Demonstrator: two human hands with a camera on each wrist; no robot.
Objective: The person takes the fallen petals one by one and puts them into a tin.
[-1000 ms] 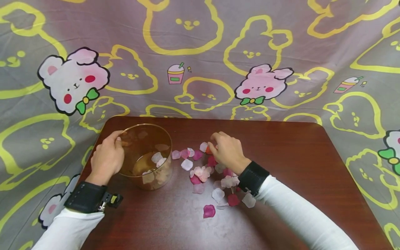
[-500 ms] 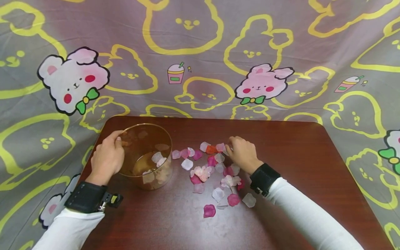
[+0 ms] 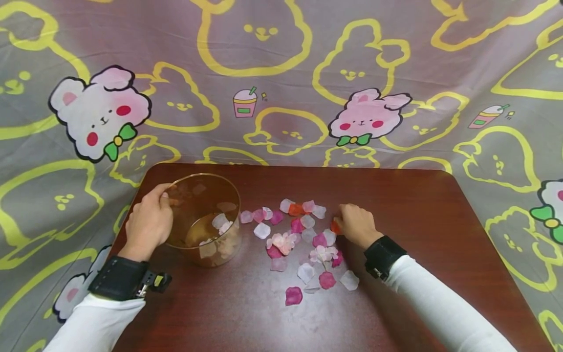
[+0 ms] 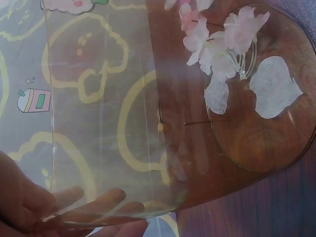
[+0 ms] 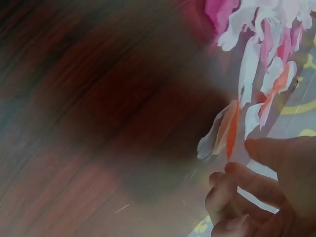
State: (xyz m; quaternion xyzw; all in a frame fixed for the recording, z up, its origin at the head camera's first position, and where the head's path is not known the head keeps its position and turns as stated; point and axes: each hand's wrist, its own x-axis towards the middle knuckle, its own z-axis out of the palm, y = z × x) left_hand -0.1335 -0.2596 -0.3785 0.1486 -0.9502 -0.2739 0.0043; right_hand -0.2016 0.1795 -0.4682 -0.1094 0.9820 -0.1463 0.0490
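A clear amber round container stands on the left of the dark wooden table, with a few pale petals in its bottom. My left hand grips its rim, fingers seen through the wall. Several pink, white and red fabric petals lie scattered at the table's middle. My right hand rests at the pile's right edge, fingers curled, pinching a small orange petal. The right wrist view is blurred and shows that orange petal at my fingertips.
A grey cloth printed with yellow outlines and pink rabbits hangs behind and around the table. Another orange petal lies at the far side of the pile. A dark pink petal lies nearest me.
My right hand has slid to the right, from the far middle of the petal pile to its right edge. The left hand and the container have not moved.
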